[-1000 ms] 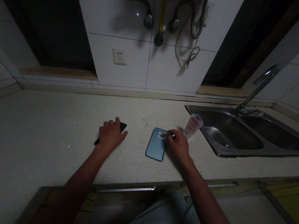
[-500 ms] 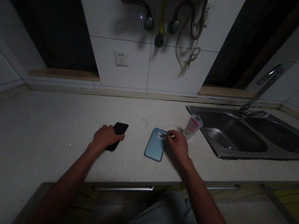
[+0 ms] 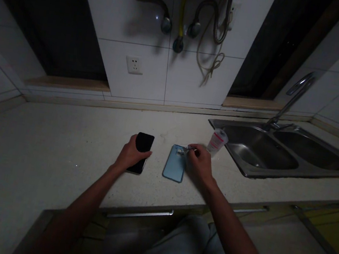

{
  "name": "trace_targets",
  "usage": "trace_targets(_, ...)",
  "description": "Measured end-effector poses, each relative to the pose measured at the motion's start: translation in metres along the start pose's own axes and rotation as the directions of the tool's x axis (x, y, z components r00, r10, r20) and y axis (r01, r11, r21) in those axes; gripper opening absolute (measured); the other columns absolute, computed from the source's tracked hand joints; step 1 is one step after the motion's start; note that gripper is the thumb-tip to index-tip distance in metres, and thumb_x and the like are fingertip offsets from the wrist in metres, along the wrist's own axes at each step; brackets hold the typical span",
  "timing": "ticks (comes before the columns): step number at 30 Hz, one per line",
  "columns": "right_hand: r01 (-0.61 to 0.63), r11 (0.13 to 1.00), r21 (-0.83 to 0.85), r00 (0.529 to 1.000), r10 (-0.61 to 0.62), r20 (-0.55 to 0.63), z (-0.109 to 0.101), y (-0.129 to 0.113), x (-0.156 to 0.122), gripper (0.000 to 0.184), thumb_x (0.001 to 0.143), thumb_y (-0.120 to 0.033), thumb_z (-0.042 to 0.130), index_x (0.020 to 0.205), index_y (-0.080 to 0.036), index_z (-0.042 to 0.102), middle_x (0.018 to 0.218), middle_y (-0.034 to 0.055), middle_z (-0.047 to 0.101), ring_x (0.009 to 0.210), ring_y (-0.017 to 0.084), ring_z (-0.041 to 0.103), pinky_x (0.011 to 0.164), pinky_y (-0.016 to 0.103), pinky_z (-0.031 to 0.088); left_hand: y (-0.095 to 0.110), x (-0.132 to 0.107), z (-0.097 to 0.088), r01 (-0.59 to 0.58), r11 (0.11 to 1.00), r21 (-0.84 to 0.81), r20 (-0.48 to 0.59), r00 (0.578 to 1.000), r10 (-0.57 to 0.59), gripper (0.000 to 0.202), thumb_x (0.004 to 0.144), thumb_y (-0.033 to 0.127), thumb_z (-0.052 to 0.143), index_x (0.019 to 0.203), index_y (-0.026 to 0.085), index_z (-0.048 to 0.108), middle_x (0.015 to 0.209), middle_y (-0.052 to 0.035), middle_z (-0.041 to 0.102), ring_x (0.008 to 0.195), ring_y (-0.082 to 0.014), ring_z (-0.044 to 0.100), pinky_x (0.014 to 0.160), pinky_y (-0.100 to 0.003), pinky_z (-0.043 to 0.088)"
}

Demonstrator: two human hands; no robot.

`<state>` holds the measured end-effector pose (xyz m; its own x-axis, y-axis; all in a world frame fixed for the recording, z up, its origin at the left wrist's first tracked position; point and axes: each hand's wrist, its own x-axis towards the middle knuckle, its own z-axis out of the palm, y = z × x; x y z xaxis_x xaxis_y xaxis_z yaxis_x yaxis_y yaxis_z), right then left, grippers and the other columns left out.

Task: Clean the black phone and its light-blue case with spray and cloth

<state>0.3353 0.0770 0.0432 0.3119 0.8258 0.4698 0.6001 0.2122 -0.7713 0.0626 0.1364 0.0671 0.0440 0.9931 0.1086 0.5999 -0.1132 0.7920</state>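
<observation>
A black smartphone (image 3: 144, 141) is gripped along its sides by my left hand (image 3: 130, 154), thumb on the right edge and fingers on the left. Its dark screen faces up. To the right, a light blue phone case (image 3: 174, 169) lies on the counter with its camera cutout at the far end. My right hand (image 3: 200, 162) is at the case's upper right corner, fingers pinched around something small, partly dark and shiny, too unclear to name. Right behind that hand stands a clear plastic cup (image 3: 217, 142) with pink print.
A double steel sink (image 3: 255, 171) with a tap (image 3: 291, 98) is set into the white counter (image 3: 59, 140) at right. Wall socket (image 3: 134, 65) and hoses (image 3: 183, 14) are on the tiled wall. A drawer handle (image 3: 140, 214) runs below the counter's front edge.
My left hand has moved right with the smartphone, nearer to the case. The right hand stays pinched at the case's corner, only slightly shifted. The view has moved a little.
</observation>
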Motion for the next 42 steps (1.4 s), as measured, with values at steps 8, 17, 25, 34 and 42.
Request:
trace_targets(8, -0.289, 0.816, 0.501, 0.946, 0.324, 0.019, -0.002, -0.007, 0.008, 0.037, 0.065, -0.031, 0.063, 0.100, -0.020, 0.066, 0.073, -0.0022, 0.063, 0.056, 0.014, 0.052, 0.050, 0.024, 0.040, 0.021, 0.007, 0.054, 0.355, 0.382, -0.853, 0.294, 0.932, -0.210, 0.061, 0.054, 0.044, 0.090, 0.102, 0.021, 0.061, 0.074, 0.0016, 0.066, 0.060, -0.0146, 0.061, 0.055, -0.027, 0.051)
trace_targets(17, -0.486, 0.630, 0.606, 0.873, 0.391, 0.293, 0.006, -0.011, 0.009, 0.033, 0.063, -0.042, 0.077, 0.084, -0.018, 0.068, 0.068, 0.0004, 0.069, 0.055, 0.014, 0.059, 0.050, 0.024, 0.043, 0.031, 0.011, 0.062, 0.665, 0.115, -0.738, 0.675, 0.731, 0.103, 0.048, 0.091, 0.050, 0.052, 0.117, 0.011, 0.064, 0.098, -0.0152, 0.074, 0.090, -0.0286, 0.072, 0.084, -0.043, 0.056)
trace_targets(25, -0.464, 0.574, 0.675, 0.870, 0.438, 0.226, 0.012, -0.003, 0.024, 0.037, 0.059, -0.037, 0.083, 0.087, -0.019, 0.067, 0.071, 0.0004, 0.069, 0.058, 0.013, 0.061, 0.051, 0.024, 0.048, 0.030, 0.004, 0.068, 0.676, 0.112, -0.729, 0.682, 0.702, 0.203, 0.055, 0.094, 0.057, 0.046, 0.125, 0.013, 0.060, 0.104, -0.0165, 0.073, 0.097, -0.0314, 0.071, 0.094, -0.052, 0.050)
trace_targets(34, 0.178, 0.974, 0.143, 0.984, -0.181, 0.002, 0.045, -0.029, 0.063, 0.043, 0.086, -0.023, 0.053, 0.128, -0.022, 0.063, 0.123, 0.0083, 0.070, 0.112, 0.024, 0.066, 0.101, 0.046, 0.051, 0.034, 0.005, 0.065, 0.598, 0.095, -0.796, 0.603, 0.769, 0.211, 0.063, 0.091, 0.066, 0.047, 0.131, 0.019, 0.058, 0.112, -0.0136, 0.072, 0.105, -0.0302, 0.068, 0.096, -0.048, 0.050)
trace_targets(42, 0.582, 0.811, 0.064, 0.736, -0.559, 0.382, 0.066, -0.019, 0.059, 0.048, 0.096, -0.015, 0.042, 0.140, -0.028, 0.056, 0.145, 0.0069, 0.056, 0.139, 0.022, 0.048, 0.116, 0.049, 0.039, 0.026, 0.016, 0.071, 0.622, 0.016, -0.783, 0.614, 0.768, 0.183, 0.064, 0.091, 0.065, 0.049, 0.133, 0.018, 0.058, 0.115, -0.0146, 0.071, 0.111, -0.0303, 0.065, 0.099, -0.046, 0.048)
